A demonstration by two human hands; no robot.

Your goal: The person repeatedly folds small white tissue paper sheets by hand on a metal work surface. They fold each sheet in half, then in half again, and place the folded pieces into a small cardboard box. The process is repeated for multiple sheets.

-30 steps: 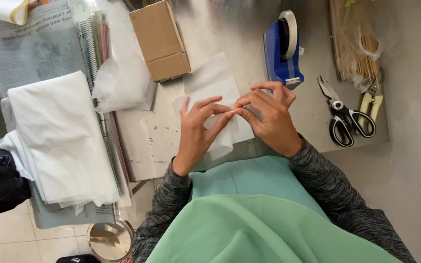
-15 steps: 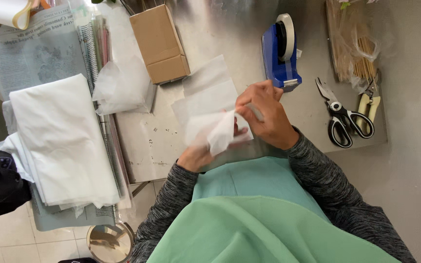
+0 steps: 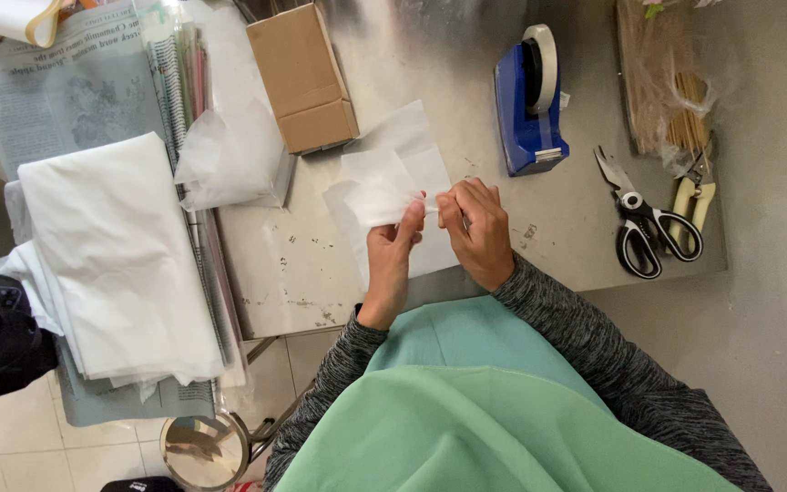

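Fingers of both the left hand (image 3: 392, 255) and right hand (image 3: 477, 228) pinch one white tissue sheet (image 3: 384, 182); one tape dispenser (image 3: 528, 100), two scissors (image 3: 653, 219) nearby.

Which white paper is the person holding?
The small sheet in front of them, pinched between the left hand and right hand. The big stack and crumpled sheet lie untouched further left.

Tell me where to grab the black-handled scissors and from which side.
Grip the scissors by the black loop handles, coming from the table's near edge. They lie flat with the handles nearest that edge and the blades pointing away towards the blue tape dispenser, so fingers stay clear of the blades.
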